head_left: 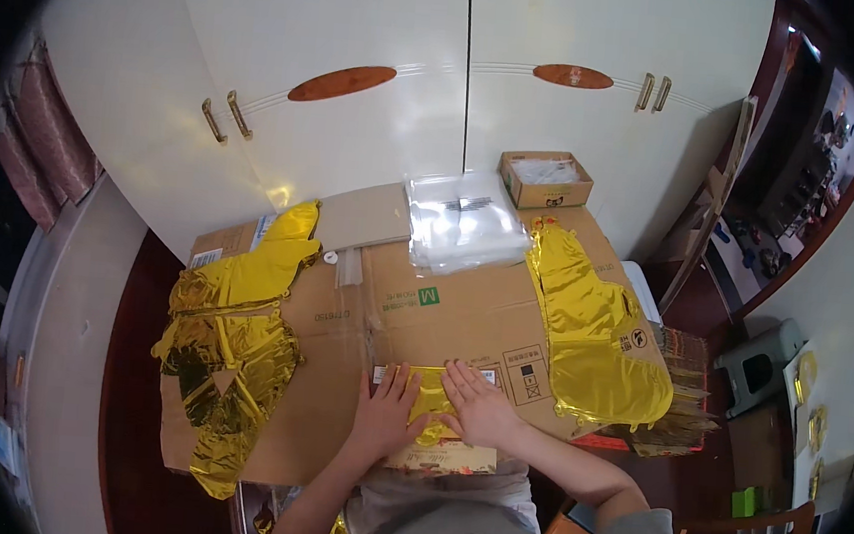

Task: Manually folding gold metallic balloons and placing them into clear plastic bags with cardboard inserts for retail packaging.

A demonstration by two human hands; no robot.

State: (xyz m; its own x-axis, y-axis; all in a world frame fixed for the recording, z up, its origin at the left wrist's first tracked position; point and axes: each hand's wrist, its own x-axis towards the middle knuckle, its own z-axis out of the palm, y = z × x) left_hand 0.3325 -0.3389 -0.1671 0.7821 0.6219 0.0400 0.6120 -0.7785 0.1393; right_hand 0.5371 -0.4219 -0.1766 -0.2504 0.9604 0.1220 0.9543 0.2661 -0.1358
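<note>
Gold foil balloon (432,400) lies under our left hand (384,414) and right hand (476,408), fingers spread flat, holding nothing. We should press evenly outward against the cardboard (443,314), slowly.

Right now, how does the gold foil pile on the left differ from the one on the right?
The left pile is crumpled, with dark folds, and hangs over the left edge of the cardboard; the right pile looks smoother and brighter, running front to back along the right side. The left pile spreads wider; the right pile is a narrower strip. Both are shiny gold foil lying on the cardboard, clear of both hands, which press a small foil piece between them.
</note>
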